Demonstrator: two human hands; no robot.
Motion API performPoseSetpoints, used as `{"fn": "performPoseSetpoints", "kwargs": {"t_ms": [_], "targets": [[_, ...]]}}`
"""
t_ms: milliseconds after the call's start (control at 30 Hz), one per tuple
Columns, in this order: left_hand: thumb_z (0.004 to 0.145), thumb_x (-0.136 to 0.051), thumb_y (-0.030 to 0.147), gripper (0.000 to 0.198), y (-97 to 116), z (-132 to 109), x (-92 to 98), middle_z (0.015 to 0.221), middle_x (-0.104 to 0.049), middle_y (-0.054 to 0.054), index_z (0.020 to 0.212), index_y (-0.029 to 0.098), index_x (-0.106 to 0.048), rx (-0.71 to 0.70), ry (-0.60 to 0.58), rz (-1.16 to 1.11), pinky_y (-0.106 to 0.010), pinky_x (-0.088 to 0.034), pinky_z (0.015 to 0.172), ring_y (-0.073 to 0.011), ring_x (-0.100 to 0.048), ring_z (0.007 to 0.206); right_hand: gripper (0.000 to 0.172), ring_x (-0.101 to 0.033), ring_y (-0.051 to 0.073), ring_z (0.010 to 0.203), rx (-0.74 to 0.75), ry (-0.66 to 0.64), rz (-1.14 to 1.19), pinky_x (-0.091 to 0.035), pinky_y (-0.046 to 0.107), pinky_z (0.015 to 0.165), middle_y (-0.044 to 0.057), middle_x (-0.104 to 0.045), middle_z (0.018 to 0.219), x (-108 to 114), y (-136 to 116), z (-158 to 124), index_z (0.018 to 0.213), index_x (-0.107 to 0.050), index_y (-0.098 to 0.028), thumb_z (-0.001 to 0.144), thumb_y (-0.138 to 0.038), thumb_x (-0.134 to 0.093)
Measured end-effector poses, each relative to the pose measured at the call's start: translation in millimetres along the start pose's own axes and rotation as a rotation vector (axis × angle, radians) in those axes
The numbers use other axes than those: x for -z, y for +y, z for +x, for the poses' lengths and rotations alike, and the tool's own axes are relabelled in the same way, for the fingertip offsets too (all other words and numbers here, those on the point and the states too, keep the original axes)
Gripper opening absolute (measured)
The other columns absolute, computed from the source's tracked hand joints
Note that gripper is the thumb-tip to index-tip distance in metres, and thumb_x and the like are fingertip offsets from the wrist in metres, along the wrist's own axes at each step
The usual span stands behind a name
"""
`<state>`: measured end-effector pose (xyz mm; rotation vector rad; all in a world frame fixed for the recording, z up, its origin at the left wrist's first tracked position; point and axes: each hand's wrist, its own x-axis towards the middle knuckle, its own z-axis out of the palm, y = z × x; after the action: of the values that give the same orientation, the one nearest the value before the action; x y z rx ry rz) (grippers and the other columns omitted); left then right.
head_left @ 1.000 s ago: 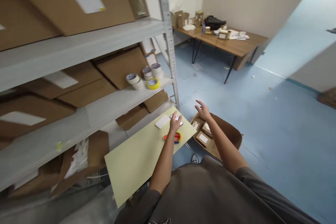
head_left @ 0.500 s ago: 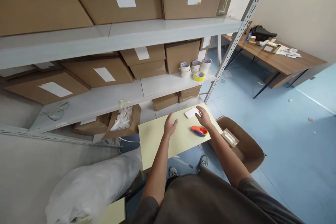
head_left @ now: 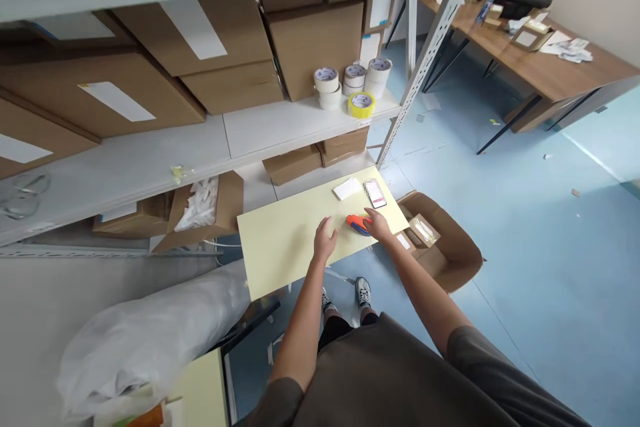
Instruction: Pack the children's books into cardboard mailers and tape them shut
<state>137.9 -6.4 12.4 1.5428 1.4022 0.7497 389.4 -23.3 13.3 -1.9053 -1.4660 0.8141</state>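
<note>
My left hand (head_left: 325,241) hovers above the pale yellow board (head_left: 275,233), thumb apart from the fingers and holding nothing. My right hand (head_left: 379,223) is at the right end of an orange-and-blue hand tool (head_left: 356,222), its thumb and fingers spread over that end. Whether the fingers touch the tool cannot be made out. Behind it on the board lie a stack of small white cards or paper (head_left: 347,188) and a phone (head_left: 375,193) with its screen lit.
A metal shelf (head_left: 280,137) ahead holds cardboard boxes (head_left: 315,47), white tape rolls (head_left: 330,99) and a yellow tape roll (head_left: 361,105). An open carton (head_left: 457,240) stands right of the board. A large white plastic bag (head_left: 165,333) lies at left, and a wooden desk (head_left: 595,77) stands far right.
My right hand has moved from beside the white stack toward me, to the orange-and-blue tool. The phone is now uncovered. My left hand stays raised over the board, and the view has tilted down.
</note>
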Motion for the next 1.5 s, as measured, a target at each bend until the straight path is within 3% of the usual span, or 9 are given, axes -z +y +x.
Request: {"fn": "performPoseSetpoints", "kwargs": {"t_ms": [133,267,367,533,733,933,1033,1267,1500], "targets": [[0.093,-0.068,0.037,0.058,-17.0,-20.4,-39.7,0.156,-0.058,-0.012,0.149,0.026,-0.061,0.068,0.000,-0.003,-0.052,-0.030,0.131,-0.0320,-0.045,0.152,0.037,-0.068,0.037,0.123,-0.067,-0.159,-0.033,-0.050,0.053,0.111,0.015,-0.077,0.124,-30.0,40.1,-7.4,0.119,-0.075,-0.020,0.085,-0.030,-0.068],[0.092,-0.068,0.039,0.058,-26.0,-45.6,-63.8,0.156,-0.058,-0.013,0.149,0.025,-0.062,0.135,-0.007,0.002,-0.052,-0.033,0.130,-0.0323,-0.047,0.151,0.047,-0.061,0.039,0.133,-0.108,-0.252,-0.125,-0.038,0.054,0.120,0.019,-0.074,0.132,-57.7,66.3,-16.9,0.127,-0.069,-0.017,0.081,-0.021,-0.072],[0.092,-0.069,0.041,0.059,-27.3,-63.9,-69.4,0.155,-0.059,-0.014,0.148,0.025,-0.063,0.165,-0.027,0.006,-0.053,-0.037,0.128,-0.0324,-0.049,0.149,0.043,-0.056,0.039,0.139,-0.139,-0.169,-0.127,-0.031,0.056,0.124,0.023,-0.071,0.134,-73.8,78.3,-16.9,0.128,-0.066,-0.015,0.086,-0.021,-0.069],[0.091,-0.071,0.045,0.059,-22.8,-78.8,-58.2,0.153,-0.060,-0.013,0.147,0.027,-0.064,0.195,-0.001,0.021,-0.053,-0.040,0.124,-0.0322,-0.052,0.146,0.018,-0.066,0.036,0.122,-0.135,-0.116,-0.005,-0.040,0.053,0.116,0.021,-0.078,0.109,-77.7,79.9,-6.8,0.106,-0.070,-0.018,0.091,-0.028,-0.064],[0.095,-0.066,0.040,0.050,9.4,-56.7,-24.5,0.149,-0.063,-0.015,0.142,0.025,-0.067,0.150,0.116,0.037,-0.053,-0.044,0.121,-0.0323,-0.054,0.144,0.024,-0.067,0.038,0.121,0.089,-0.107,-0.026,-0.043,0.056,0.116,0.019,-0.077,0.118,-22.4,42.7,-4.5,0.112,-0.070,-0.018,0.091,-0.028,-0.066],[0.100,-0.062,0.039,0.047,90.3,-16.6,31.5,0.154,-0.061,-0.013,0.144,0.024,-0.067,-0.083,0.178,-0.075,-0.041,-0.055,0.107,-0.0275,-0.058,0.140,0.033,-0.063,0.041,0.128,0.542,-0.120,-0.183,-0.044,0.061,0.116,0.025,-0.070,0.134,53.7,-28.1,-1.8,0.125,-0.065,-0.013,0.094,-0.024,-0.065],[0.100,-0.063,0.040,0.042,131.0,-7.6,70.4,0.147,-0.067,-0.012,0.137,0.024,-0.073,-0.196,0.113,-0.136,-0.035,-0.057,0.100,-0.0249,-0.065,0.130,0.038,-0.062,0.040,0.129,0.688,-0.097,-0.215,-0.045,0.063,0.115,0.025,-0.067,0.138,76.1,-68.0,-4.4,0.132,-0.062,-0.015,0.096,-0.027,-0.064],[0.090,-0.075,0.045,0.032,180.9,-17.5,152.8,0.116,-0.079,-0.010,0.110,0.022,-0.086,-0.381,-0.163,-0.173,-0.032,-0.057,0.086,-0.0232,-0.073,0.103,0.048,-0.062,0.040,0.129,0.831,-0.043,-0.249,-0.049,0.061,0.110,0.022,-0.068,0.134,85.1,-147.5,-23.0,0.141,-0.055,-0.019,0.095,-0.030,-0.065],[0.083,-0.083,0.046,0.030,178.1,-33.2,185.3,0.100,-0.078,-0.009,0.100,0.021,-0.088,-0.427,-0.183,-0.257,-0.034,-0.057,0.084,-0.0222,-0.072,0.092,0.062,-0.064,0.039,0.127,0.724,0.008,-0.218,-0.050,0.056,0.111,0.020,-0.068,0.135,57.3,-196.9,-38.3,0.135,-0.058,-0.020,0.086,-0.050,-0.081]]}}
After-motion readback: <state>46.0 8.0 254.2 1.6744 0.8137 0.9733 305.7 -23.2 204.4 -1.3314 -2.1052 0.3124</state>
